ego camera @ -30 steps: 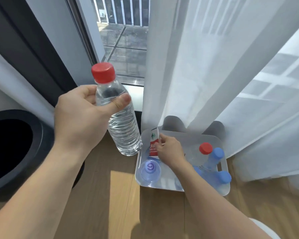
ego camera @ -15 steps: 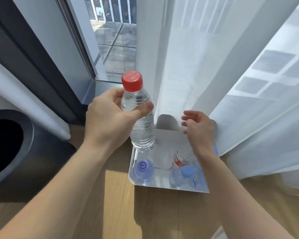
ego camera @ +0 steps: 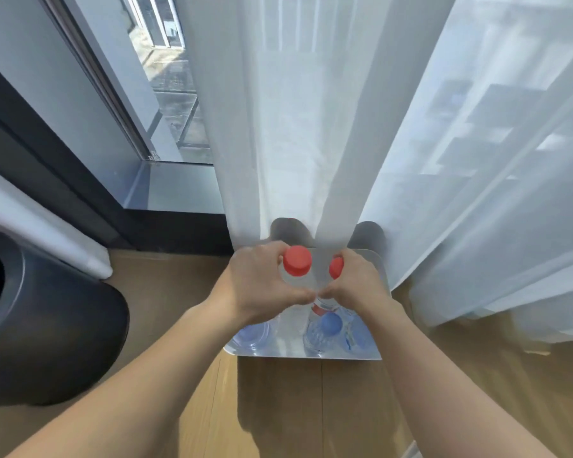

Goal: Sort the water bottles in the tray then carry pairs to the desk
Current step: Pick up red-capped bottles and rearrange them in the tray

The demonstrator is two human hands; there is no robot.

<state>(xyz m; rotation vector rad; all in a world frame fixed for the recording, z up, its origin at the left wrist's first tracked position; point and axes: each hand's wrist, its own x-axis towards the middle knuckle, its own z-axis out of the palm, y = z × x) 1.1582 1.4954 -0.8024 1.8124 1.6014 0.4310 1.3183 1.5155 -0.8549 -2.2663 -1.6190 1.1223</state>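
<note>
With your left hand [ego camera: 262, 285] and right hand [ego camera: 358, 285] each wrapped around a red-capped bottle [ego camera: 297, 265], lift both straight up clear of the tray [ego camera: 311, 353] so you don't knock the blue-capped bottles [ego camera: 330, 324].

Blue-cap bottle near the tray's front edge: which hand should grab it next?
Neither is free: left hand and right hand each grip a red-cap bottle. Once freed, right, probably: the blue-cap bottle stands just under its wrist.

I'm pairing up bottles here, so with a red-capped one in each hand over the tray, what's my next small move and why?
Probably lift both straight up and turn toward the desk. The left hand grips one red-capped bottle, the right hand the other, side by side above the tray: a matched pair. The blue-capped bottles stand close below, so rise before swinging.
</note>
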